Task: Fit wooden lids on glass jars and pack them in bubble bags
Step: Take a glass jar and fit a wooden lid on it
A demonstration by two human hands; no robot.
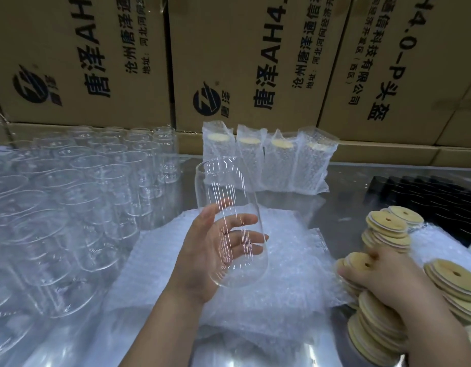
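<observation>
Left hand (202, 250) fingers curled behind tilted glass jar (223, 186); right hand (388, 282) fingers pinching wooden lid (356, 260) atop stack (372, 321)

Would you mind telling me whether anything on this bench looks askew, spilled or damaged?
Only the wooden lids: the stacks by the right hand lie slumped sideways and fan out rather than standing straight. The glass jar in the left hand and the four bagged jars show no damage.

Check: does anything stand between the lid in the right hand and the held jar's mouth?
Nothing visible does. The left hand holds the clear glass jar tilted, mouth uncovered; the right hand grips the round wooden lid atop its stack; only clear bubble bags lie below.
</observation>
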